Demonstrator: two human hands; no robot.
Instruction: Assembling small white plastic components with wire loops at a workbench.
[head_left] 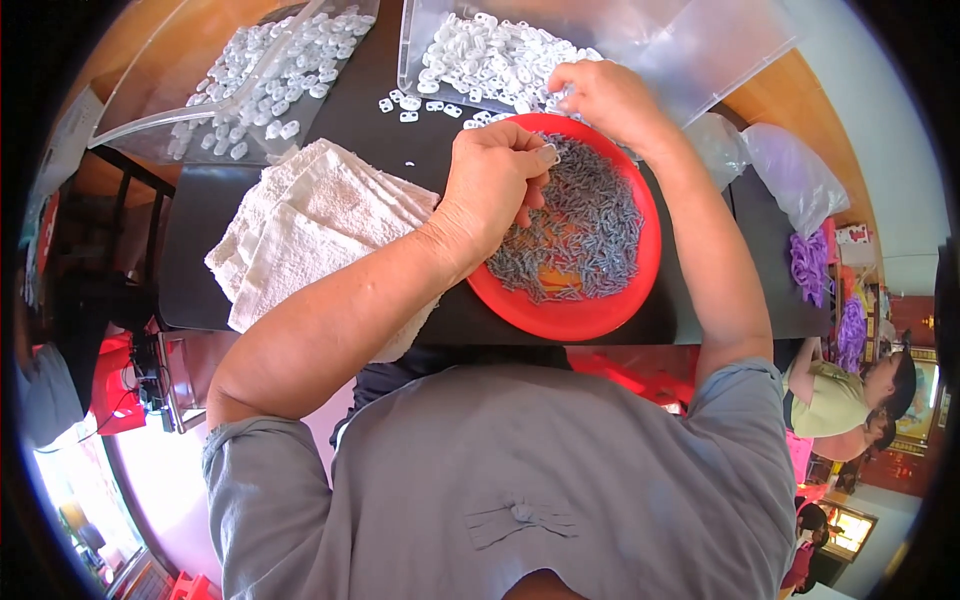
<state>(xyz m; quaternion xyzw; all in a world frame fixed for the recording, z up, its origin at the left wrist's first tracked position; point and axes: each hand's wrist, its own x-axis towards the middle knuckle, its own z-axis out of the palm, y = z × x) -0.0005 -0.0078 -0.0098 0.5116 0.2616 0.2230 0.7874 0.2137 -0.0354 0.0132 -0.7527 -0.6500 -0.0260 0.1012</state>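
Note:
My left hand [487, 180] is closed over the left part of a red round tray [652, 245], pinching a small white plastic piece [553, 154] between thumb and fingertips. Many small grey screw-like pieces [595, 225] lie spread in the tray. Beyond its far rim, my right hand [612, 100] has curled fingers at the edge of a heap of white two-holed plastic pieces [490, 62]. What those fingertips hold, if anything, is too small to make out. The heap spills from a clear plastic bin [690, 50] lying at the far side.
A folded cream towel [320, 225] lies left of the tray on the black table [400, 150]. Farther left, another clear bin [165, 75] holds whitish pieces [265, 85]. Clear plastic bags [795, 165] sit at the right edge. A person in yellow-green [840, 395] is off to the right.

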